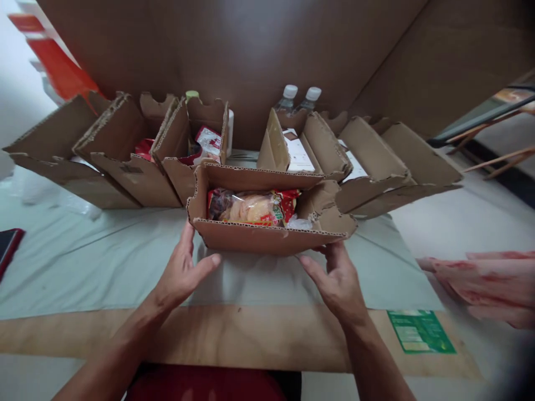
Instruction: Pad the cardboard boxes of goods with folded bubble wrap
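An open-topped cardboard box (267, 239) lies crosswise in front of me, between my two hands. Inside it are a clear and red snack packet (254, 207) and a bit of crumpled clear plastic (299, 223). My left hand (181, 273) grips the box's left end, its thumb stretched out in front and its fingertips partly hidden behind the cardboard. At the lower right corner, my right hand (336, 281) holds the box from below, with most of its fingers out of sight under it.
Several upright cardboard boxes (137, 178) stand behind on a pale green cloth (137, 239), holding packets and white cartons (297, 153). Two clear bottles (287, 99) rise at the back against a brown panel (251, 55). A green leaflet (421, 332) lies on the wooden edge (251, 334).
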Available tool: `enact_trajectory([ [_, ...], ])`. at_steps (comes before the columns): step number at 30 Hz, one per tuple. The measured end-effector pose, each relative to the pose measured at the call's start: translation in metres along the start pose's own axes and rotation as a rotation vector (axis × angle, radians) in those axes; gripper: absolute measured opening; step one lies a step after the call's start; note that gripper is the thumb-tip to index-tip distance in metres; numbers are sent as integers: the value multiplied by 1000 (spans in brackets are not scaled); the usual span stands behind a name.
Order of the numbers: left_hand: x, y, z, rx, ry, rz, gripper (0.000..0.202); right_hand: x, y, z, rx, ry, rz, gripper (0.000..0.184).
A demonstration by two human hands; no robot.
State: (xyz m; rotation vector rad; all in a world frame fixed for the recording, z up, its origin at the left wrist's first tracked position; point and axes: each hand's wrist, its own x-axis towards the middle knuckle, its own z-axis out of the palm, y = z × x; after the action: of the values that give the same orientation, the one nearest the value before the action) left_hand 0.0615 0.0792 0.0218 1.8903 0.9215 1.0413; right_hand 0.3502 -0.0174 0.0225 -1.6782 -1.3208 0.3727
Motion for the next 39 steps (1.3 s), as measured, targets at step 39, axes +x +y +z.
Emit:
enact_trajectory([
  [39,-73,43,-2,-272,108,-262,85,-74,-37,18,250,73,69,56],
])
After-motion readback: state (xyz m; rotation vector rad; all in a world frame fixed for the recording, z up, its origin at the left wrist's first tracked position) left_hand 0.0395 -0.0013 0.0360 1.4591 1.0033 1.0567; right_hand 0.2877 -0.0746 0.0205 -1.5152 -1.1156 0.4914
